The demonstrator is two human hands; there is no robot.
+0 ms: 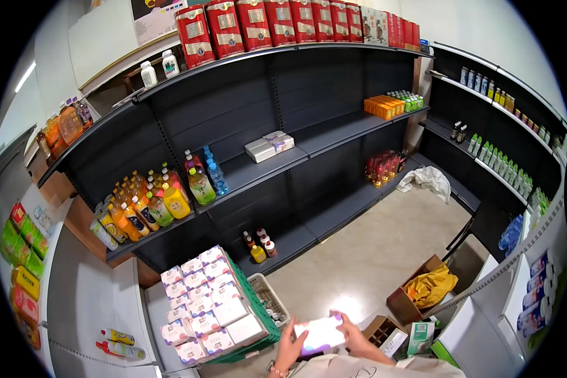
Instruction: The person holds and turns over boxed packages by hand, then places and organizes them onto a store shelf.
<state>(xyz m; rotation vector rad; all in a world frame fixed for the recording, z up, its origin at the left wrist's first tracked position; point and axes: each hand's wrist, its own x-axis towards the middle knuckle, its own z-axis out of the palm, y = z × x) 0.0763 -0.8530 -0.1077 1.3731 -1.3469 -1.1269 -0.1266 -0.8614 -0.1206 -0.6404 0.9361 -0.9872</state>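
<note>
A white tissue pack with purple edges [322, 335] is held in front of my body. My left hand [288, 348] grips its left end, and my right hand [358, 341] grips its right end. Just left of my hands, rows of similar tissue packs [198, 295] are piled on a green plastic crate [256, 301]. On the middle shelf ahead lie a few more tissue packs [269, 147], side by side.
Dark shelving [233, 101] spans the front, with drink bottles [148, 205] at its left and red tins [255, 25] on top. A pale basket [266, 291] stands beside the crate. Cardboard boxes [404, 303] sit on the floor at right, one holding yellow plastic [436, 282].
</note>
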